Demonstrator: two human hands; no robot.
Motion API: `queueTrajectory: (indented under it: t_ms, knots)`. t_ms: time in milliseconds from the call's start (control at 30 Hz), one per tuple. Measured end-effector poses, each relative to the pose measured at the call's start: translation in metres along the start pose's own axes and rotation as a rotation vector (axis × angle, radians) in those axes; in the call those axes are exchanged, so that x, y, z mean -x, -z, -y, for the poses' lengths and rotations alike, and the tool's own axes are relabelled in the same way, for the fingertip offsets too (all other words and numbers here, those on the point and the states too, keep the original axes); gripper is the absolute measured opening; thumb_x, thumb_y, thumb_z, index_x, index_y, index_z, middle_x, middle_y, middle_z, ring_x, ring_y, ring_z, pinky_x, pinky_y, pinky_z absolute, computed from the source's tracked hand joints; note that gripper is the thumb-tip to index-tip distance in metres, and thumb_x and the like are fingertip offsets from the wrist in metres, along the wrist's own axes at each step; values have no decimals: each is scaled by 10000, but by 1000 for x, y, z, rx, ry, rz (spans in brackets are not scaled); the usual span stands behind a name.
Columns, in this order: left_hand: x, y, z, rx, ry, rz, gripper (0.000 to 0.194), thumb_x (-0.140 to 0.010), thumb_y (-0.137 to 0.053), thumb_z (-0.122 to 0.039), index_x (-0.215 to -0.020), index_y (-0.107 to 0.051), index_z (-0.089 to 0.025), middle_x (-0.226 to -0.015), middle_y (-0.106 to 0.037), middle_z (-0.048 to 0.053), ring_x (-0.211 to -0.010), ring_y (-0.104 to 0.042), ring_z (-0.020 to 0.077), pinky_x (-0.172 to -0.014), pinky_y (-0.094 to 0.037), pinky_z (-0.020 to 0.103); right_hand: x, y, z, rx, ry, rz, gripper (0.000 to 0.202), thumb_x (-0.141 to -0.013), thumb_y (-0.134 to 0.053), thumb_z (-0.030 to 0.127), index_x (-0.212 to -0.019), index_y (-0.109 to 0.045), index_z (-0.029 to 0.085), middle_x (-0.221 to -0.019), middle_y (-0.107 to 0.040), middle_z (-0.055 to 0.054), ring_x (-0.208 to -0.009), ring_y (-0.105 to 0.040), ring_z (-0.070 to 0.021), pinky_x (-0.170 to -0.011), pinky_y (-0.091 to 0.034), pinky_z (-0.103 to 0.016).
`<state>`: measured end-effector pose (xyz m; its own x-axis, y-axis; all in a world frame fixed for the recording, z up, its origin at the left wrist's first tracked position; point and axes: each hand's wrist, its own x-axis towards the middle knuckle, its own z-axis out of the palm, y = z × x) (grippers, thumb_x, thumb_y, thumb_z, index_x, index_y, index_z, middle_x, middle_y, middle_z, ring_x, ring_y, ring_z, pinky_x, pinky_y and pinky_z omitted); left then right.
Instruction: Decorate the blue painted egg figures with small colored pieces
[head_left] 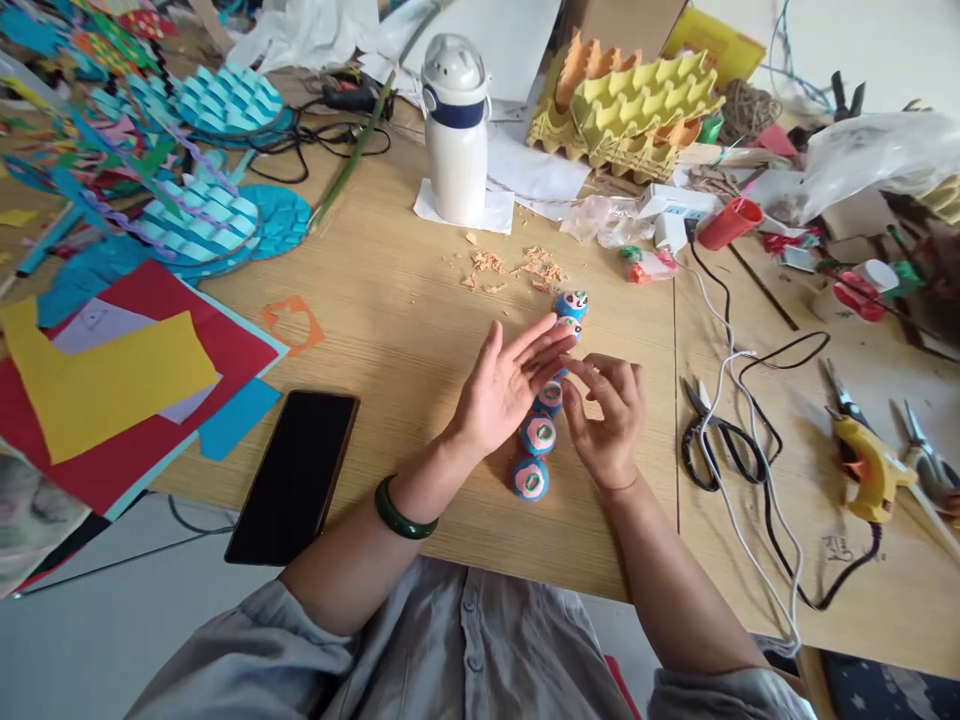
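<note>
The blue-and-pink domes point(538, 435) lie in a row at frame centre. Left hand point(501, 388): open, palm up. Right hand point(611, 412): curled; whether it pinches anything cannot be determined. Domes are probably light, easily dented; hold by the blue sides.

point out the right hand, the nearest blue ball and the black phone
Right hand point(611, 420), head view: back of the hand.
Nearest blue ball point(531, 480), head view: middle of its top.
Black phone point(295, 478), head view: middle of its screen.
</note>
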<state>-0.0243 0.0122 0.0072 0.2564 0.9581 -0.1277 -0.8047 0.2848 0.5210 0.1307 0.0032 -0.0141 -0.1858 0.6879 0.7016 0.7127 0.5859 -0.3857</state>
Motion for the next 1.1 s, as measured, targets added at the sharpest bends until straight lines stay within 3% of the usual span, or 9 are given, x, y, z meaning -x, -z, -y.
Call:
queueTrajectory:
  t_ms: [167,267,333,433,500,600,800,1100]
  knots:
    - [8,-1,2,-63,72,133,661,-956,-462,-738,-1317,-705,-242,-1444,-665,80,-1482,-488,287,-1230,-383,411,0,-1,9,72,107,55,334,-919,-731,191,-1219,-713,339,-1032,-730,-34,-877,-612,-196,-723,-509,-354]
    - [10,2,4,-175,28,108,639,-916,-546,-735,-1308,-703,-256,-1416,-681,86,-1415,-560,295,-1163,-461,419,2,0,12,-22,74,28,282,-909,-734,144,-1139,-717,306,-990,-734,-31,-856,-632,-189,-734,-536,-364]
    - [10,6,6,-362,-67,16,525,-894,-671,-627,-1232,-725,-229,-1316,-730,96,-1280,-657,274,-1070,-528,382,5,1,12,-160,-14,16,278,-919,-709,112,-1134,-713,289,-976,-735,-31,-833,-652,-177,-704,-554,-352]
    - [12,10,9,-656,-152,-105,328,-861,-772,-469,-996,-747,-171,-1002,-785,76,-930,-735,187,-833,-587,279,10,4,9,-356,-204,7,279,-942,-666,103,-1141,-720,290,-990,-732,-31,-810,-678,-163,-624,-571,-317]
    - [13,10,10,-709,-119,-109,319,-866,-760,-474,-903,-733,-159,-830,-751,44,-722,-685,133,-667,-560,230,11,5,7,-418,-260,4,280,-939,-667,101,-1134,-729,292,-1000,-725,-31,-820,-689,-162,-618,-586,-309]
    - [14,9,10,-692,-78,-64,336,-845,-775,-484,-901,-730,-155,-707,-689,5,-555,-589,88,-526,-490,203,11,5,5,-439,-223,30,300,-915,-692,78,-1125,-740,288,-988,-716,-31,-845,-692,-159,-646,-600,-301]
    - [12,11,6,-705,-65,-57,384,-850,-764,-520,-793,-681,-149,-648,-663,-2,-464,-543,70,-484,-476,210,10,4,8,-413,-207,54,349,-904,-714,83,-1181,-722,296,-993,-715,-29,-839,-686,-150,-667,-607,-295]
    - [13,8,6,-720,-71,-108,392,-866,-741,-532,-768,-694,-155,-617,-639,-7,-483,-557,83,-482,-476,211,6,5,7,-418,-194,38,302,-901,-709,64,-1104,-751,283,-953,-709,-21,-836,-689,-141,-663,-603,-272]
